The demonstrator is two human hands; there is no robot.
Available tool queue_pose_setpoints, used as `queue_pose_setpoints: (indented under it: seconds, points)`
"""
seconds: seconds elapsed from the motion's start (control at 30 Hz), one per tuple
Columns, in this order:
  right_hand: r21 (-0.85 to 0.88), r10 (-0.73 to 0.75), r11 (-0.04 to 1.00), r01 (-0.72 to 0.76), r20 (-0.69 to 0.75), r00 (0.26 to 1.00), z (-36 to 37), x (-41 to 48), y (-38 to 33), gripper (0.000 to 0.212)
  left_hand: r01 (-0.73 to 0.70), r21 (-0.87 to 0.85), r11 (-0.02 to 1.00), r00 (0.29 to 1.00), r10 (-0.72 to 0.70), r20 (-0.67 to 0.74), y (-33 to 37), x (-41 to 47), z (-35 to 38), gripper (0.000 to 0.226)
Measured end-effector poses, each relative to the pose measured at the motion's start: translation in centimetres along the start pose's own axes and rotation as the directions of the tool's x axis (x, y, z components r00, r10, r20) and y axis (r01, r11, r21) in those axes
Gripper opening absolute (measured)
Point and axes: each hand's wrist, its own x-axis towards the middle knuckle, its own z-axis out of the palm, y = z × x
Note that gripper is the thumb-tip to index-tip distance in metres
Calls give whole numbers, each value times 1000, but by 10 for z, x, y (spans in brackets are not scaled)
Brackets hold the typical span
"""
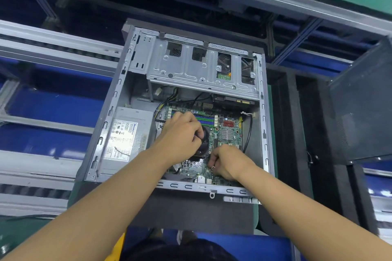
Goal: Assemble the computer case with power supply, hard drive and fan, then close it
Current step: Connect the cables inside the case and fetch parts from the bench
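Note:
The open grey computer case (110,116) lies on its side in front of me. Its power supply (127,133) sits at the left, and the hard drive (224,65) shows through the drive cage (191,74) at the back. On the green motherboard (229,133) sits the black CPU fan (203,144). My left hand (180,135) grips the fan from above, fingers curled over its top. My right hand (224,163) pinches a small white connector (212,167) with thin wires at the board just below the fan. Most of the fan is hidden under my hands.
A dark side panel (364,108) leans upright at the right. Black foam blocks (297,133) stand between it and the case. Loose cables (248,131) run inside the case at right. Conveyor rails (42,48) pass at left and behind.

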Motion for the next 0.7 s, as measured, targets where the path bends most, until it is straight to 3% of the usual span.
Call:
queue_pose_setpoints:
  seconds: [0.27,0.37,0.5,0.63,0.7]
  points:
    - [81,23,996,-22,-13,1000,-7,-11,-6,27,3,3,1000,1000,-3,6,0,0,0,15]
    - [172,78,982,-72,-29,997,-7,-12,-9,18,2,8,1000,1000,-2,10,0,0,0,17]
    - [196,95,976,-99,27,995,-4,-10,-10,9,0,6,1000,1000,0,12,1,-1,0,17]
    - [316,171,927,-200,117,978,-5,-7,-10,26,5,5,1000,1000,-5,14,0,0,-1,17]
    - [286,157,941,-181,105,982,-4,-3,-4,17,6,0,1000,1000,-6,12,0,0,-1,17]
